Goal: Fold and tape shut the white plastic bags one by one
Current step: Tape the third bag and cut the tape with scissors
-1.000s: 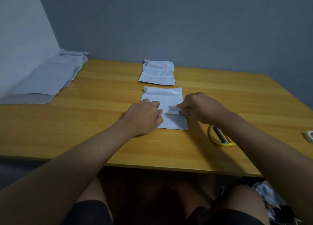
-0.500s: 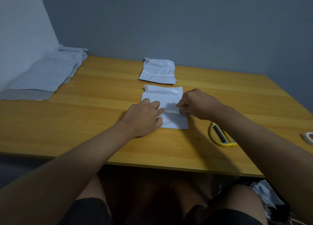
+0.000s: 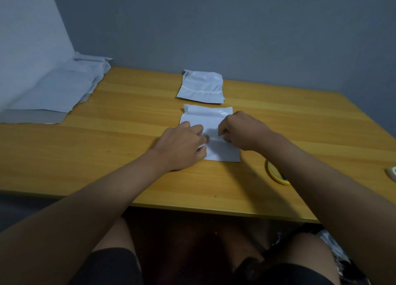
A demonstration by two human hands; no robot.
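A person's two hands work a folded white bag (image 3: 209, 122) at the middle of the wooden bench (image 3: 107, 156). The right hand (image 3: 244, 130) has slid inward along the tape strip (image 3: 215, 138) since half a second ago — its fingers curled, pressing the strip's right end. The left hand (image 3: 184, 145) stays put, fingers bent onto the bag's left edge. Beyond lies a taped bag (image 3: 201, 87); a stack of bags (image 3: 53, 92) sits far left — a yellow tape roll (image 3: 276, 174) near right.
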